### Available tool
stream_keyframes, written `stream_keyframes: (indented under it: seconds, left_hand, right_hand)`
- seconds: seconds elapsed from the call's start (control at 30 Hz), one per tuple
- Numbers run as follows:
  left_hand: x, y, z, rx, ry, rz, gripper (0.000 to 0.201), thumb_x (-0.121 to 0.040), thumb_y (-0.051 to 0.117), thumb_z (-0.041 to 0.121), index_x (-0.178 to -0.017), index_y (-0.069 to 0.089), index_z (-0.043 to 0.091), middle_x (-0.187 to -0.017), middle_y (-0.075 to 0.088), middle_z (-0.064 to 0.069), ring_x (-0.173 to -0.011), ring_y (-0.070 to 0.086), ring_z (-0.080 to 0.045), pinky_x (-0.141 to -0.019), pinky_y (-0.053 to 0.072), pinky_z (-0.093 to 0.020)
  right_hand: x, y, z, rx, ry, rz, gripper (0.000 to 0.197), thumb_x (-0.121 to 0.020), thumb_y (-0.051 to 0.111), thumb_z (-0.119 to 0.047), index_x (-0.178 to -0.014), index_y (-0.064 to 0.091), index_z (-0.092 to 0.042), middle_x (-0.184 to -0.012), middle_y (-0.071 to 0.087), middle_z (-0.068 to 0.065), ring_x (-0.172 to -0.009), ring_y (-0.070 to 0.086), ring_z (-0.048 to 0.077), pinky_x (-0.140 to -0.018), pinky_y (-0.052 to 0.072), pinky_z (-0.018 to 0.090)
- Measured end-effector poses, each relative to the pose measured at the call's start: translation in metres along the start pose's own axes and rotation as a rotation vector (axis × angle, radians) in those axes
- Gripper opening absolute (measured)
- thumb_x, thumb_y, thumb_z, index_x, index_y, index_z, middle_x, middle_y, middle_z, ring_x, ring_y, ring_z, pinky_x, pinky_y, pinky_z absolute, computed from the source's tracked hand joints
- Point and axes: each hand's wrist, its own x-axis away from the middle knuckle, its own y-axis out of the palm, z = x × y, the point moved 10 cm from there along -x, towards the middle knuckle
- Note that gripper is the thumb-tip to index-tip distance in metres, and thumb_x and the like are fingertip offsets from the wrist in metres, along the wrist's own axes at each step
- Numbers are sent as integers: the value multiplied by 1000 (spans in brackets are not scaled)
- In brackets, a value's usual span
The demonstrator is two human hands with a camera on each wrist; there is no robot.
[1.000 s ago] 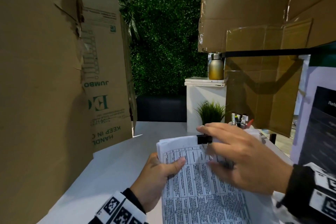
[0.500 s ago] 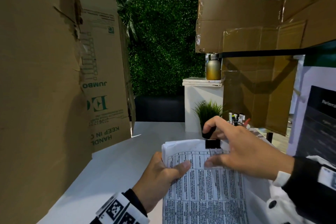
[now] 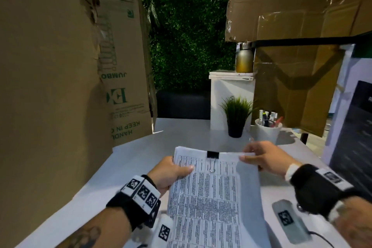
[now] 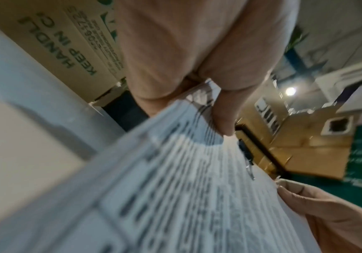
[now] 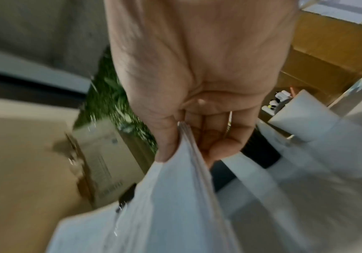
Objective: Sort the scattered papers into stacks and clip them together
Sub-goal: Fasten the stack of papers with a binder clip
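Papers (image 3: 209,197) are sitting in one stack, held up over the table (image 3: 90,183) in front of the person. A black clip (image 3: 212,154) is biting the top edge of the stack, near the middle, and its silver handle is lying flat on the top page.

The left hand (image 3: 170,173) is holding the top left corner. Its thumb is lying on the printed page and its fingers are going under the stack. In the left wrist view the thumb (image 4: 223,111) is pressing on the paper edge. The right hand (image 3: 265,157) is pinching the top right corner, thumb on top and fingers behind. The right wrist view is showing the same pinch on the edge of the sheets (image 5: 188,154).

A small plant (image 3: 236,119) and a white cup (image 3: 267,132) of pens are standing farther back on the table. Big cardboard boxes (image 3: 50,86) are standing on the left side.

This stack is looking done, because the clip is already on. So the step in hand is likely checking it or getting ready to put it down. Next, the person will probably need to lay it flat on a bare part of the table and let go with both hands. No loose papers are showing in these pictures, so I cannot tell how many are left to sort.
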Motion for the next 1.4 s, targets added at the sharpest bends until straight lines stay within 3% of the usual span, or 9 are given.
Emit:
stream_keyframes:
  seconds: [0.17,0.33,0.43,0.5,0.63,0.73,0.9,1.17,1.4]
  left_hand:
    - [14,-17,-41,-226,-199,17,45,-95,61,-5,-136,47,6,-103,65,-12,-82,63,-19,-71,59,-27]
    - [67,-16,-28,-627,-51,-135,64,-84,80,37,-135,43,45,-141,45,21,-134,45,-6,-115,39,-31]
    - [107,23,-55,-1012,83,-416,51,-78,42,86,-127,30,76,-154,19,37,-143,20,14,-117,19,-15]
    - [121,49,-70,-1047,110,-499,35,-86,21,85,-121,21,86,-157,9,34,-152,11,6,-124,11,-23]
    - [142,82,-72,-1302,348,-661,36,-102,43,53,-138,43,52,-155,29,25,-151,28,-14,-122,25,-37]
    - [121,61,-63,-1389,195,-561,38,-100,52,40,-137,45,31,-152,40,-2,-137,47,-26,-110,42,-42]
    - [37,16,-33,-1415,99,-214,28,-85,75,35,-109,60,30,-124,63,2,-109,60,-23,-101,48,-36]
    - [-87,-34,-18,-1398,52,-3,44,-79,80,20,-122,70,16,-125,71,-10,-113,68,-32,-96,57,-39]
    - [-111,-49,-16,-1294,30,120,58,-84,76,9,-138,61,23,-142,60,-9,-125,62,-30,-105,50,-32]
  right_hand:
    - [-24,39,39,293,87,-14,31,-87,71,-27,-115,61,-17,-116,67,9,-102,64,24,-86,50,30]
    - [52,41,5,542,-128,-223,81,-65,60,-81,-134,42,-43,-133,51,-17,-113,56,7,-97,50,28]
    - [126,81,-12,636,-267,-481,68,-76,51,-81,-137,30,-62,-138,29,-43,-123,44,-11,-103,35,10]
    - [159,110,-2,676,-268,-606,52,-71,19,-93,-122,20,-79,-138,19,-47,-122,48,-9,-92,27,4]
    - [167,138,17,772,-299,-629,89,-49,-17,-91,-125,19,-64,-143,21,-30,-115,58,13,-101,41,34]
    - [149,135,8,805,-348,-607,73,-70,3,-84,-133,25,-53,-146,25,-26,-117,59,17,-95,45,29]
    - [64,120,-5,822,-259,-374,43,-81,60,-43,-122,57,-33,-127,53,-11,-110,61,19,-86,49,30]
    - [-91,129,8,751,-63,-221,28,-83,60,-5,-104,70,-19,-113,70,8,-106,66,32,-82,53,35]
    - [-116,134,7,639,7,-183,38,-88,65,-14,-125,63,-15,-131,60,13,-117,61,34,-98,50,39]
